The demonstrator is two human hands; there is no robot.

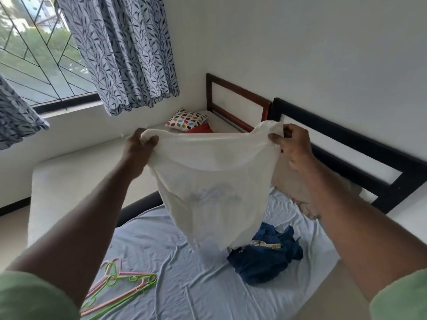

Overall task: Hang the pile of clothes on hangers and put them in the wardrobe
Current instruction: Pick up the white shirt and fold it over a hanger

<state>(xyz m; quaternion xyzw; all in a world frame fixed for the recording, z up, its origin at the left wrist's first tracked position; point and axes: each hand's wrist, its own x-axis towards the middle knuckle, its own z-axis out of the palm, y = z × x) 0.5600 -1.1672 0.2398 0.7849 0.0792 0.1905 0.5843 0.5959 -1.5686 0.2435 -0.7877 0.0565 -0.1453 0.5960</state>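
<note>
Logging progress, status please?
Left hand, right hand gripping white shirt, held up. Hangers, blue clothes on bed. Nothing in the way.

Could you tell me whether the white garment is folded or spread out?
Spread out: the left hand and right hand hold the white garment stretched, hanging open.

No readable text anywhere.

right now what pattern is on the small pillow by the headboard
White with multicoloured leaf-shaped spots, on the small square pillow; head view.
</note>
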